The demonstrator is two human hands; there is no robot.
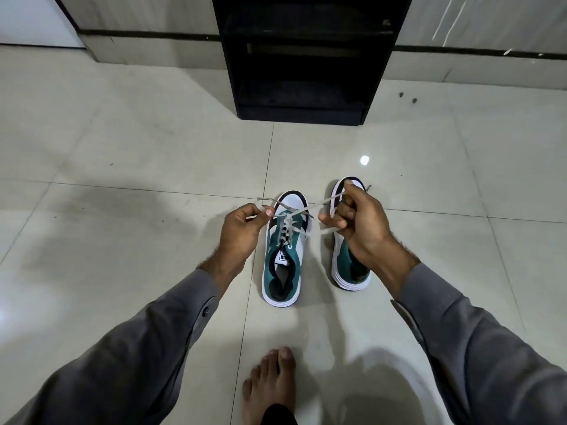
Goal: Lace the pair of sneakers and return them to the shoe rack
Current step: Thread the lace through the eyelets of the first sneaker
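Sneakers: two, teal and white, side by side on the tiled floor (122,148), toes toward the shoe rack (302,56). Left sneaker (283,265) partly laced with a grey lace (290,223); right sneaker (346,271) just beside it, mostly hidden behind the right hand. Rack is black, open-fronted, against the wall, well apart from the shoes; bare tile lies between, nothing in the way. A bare foot (270,381) rests near the bottom edge, short of the heels.

Left hand (242,228): thumb and forefinger pinched on one lace end, held out left of the shoe. Right hand (359,219): fingers curled, gripping the other lace end, above the right sneaker. Both ends taut, crossing over the left sneaker's eyelets.

Open floor on either side of the pair.
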